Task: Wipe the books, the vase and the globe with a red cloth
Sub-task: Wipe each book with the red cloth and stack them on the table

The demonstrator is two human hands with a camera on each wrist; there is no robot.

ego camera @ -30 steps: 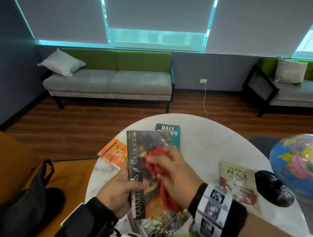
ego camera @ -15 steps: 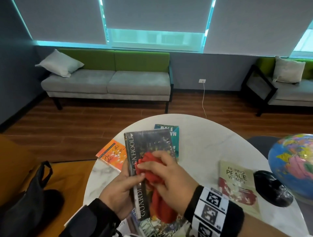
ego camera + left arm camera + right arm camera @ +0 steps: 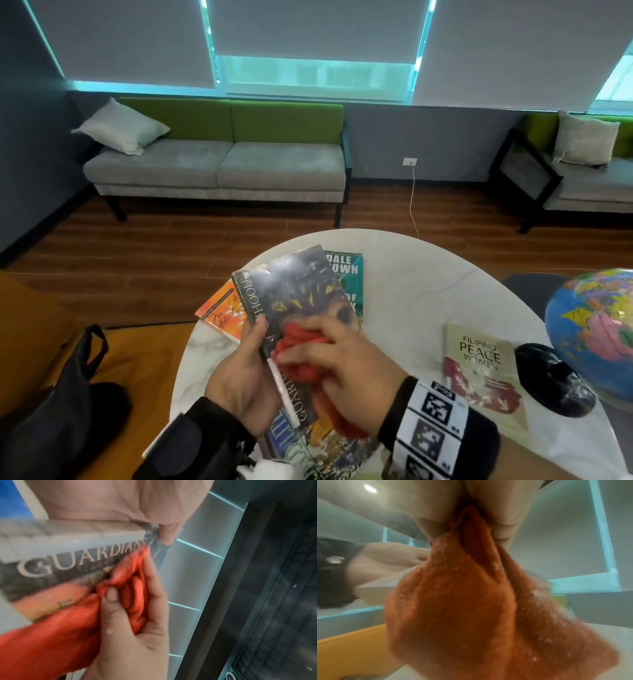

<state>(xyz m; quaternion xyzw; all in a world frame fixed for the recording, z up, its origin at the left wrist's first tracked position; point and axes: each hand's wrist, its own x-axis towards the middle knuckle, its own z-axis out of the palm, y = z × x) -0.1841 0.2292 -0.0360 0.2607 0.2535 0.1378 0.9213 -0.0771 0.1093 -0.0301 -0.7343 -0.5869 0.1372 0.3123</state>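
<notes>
Cloth [image 3: 301, 356] slid down the held book's [image 3: 301, 301] cover; right hand [image 3: 346, 363] bunches it, left hand [image 3: 243, 373] grips the spine. Book-wiping step; next, probably flip it.

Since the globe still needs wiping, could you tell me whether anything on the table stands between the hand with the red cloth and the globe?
Nothing upright does. The right hand grips the red cloth against the dark book held by the left hand. Toward the globe lie only a flat beige book and a low black object.
</notes>
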